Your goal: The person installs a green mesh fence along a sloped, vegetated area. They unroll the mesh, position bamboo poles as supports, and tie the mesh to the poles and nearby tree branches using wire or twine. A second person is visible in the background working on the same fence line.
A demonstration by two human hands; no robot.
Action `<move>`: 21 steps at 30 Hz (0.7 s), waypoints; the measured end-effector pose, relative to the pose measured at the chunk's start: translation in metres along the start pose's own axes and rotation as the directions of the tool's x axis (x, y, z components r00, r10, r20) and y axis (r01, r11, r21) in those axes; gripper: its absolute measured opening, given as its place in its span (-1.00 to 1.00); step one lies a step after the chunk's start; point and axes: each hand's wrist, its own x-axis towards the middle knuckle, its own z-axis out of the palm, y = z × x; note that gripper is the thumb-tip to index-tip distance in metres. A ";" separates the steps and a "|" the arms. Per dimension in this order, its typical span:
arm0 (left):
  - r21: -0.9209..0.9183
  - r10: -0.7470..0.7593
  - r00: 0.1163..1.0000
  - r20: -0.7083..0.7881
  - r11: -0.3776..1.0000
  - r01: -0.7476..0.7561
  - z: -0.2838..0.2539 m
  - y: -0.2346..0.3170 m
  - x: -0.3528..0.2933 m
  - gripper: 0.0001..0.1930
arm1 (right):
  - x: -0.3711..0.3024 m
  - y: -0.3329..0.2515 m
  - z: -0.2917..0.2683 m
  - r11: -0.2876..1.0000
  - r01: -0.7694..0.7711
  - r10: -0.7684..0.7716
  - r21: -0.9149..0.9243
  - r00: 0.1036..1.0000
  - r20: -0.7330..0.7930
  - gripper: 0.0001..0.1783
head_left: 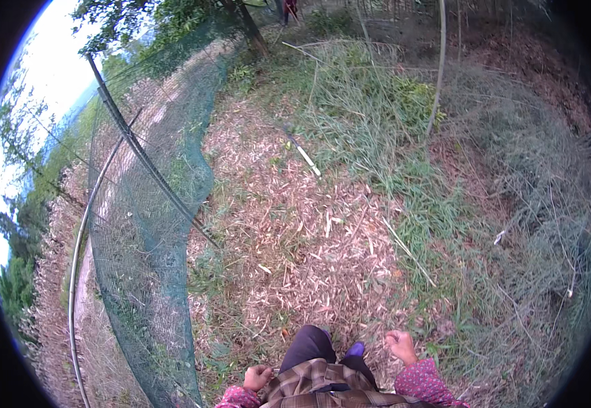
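Observation:
Low in the head view, my left hand (258, 377) hangs beside my dark trousers, its fingers curled into a fist. My right hand (401, 345) is held out in front of my right hip with its fingers curled in. Nothing shows sticking out of either hand. Both sleeves (421, 381) are red-pink and patterned, and a brown checked garment (322, 381) covers my waist. On the ground ahead, apart from both hands, lies a tool (304, 156) with a pale straight handle and a darker far end; its kind is hard to make out.
Dry leaves and chips (316, 251) cover the path ahead. Green netting (159, 204) runs along the left, with a leaning dark pole (139, 149). Cut branches (370, 115) are heaped ahead right, and a thin stick (409, 253) lies nearer. Another person (290, 9) stands far off.

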 end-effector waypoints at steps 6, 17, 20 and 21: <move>-0.007 0.021 0.948 -0.319 1.000 -0.024 -0.044 0.028 0.070 -0.81 | 0.139 -0.089 0.045 0.996 0.017 -0.036 0.086 0.971 0.235 -0.77; 0.115 0.343 0.518 -0.784 0.900 -0.421 -0.316 0.269 0.266 -0.85 | 0.400 -0.314 0.161 0.970 0.242 -0.205 -0.018 0.858 0.471 -0.73; 0.212 0.414 0.374 -0.830 0.855 -0.474 -0.405 0.351 0.274 -0.83 | 0.452 -0.363 0.180 0.977 0.215 -0.193 0.010 0.858 0.476 -0.76; 0.261 0.434 0.306 -0.847 0.842 -0.472 -0.431 0.376 0.275 -0.82 | 0.468 -0.376 0.186 0.974 0.228 -0.205 0.017 0.837 0.508 -0.77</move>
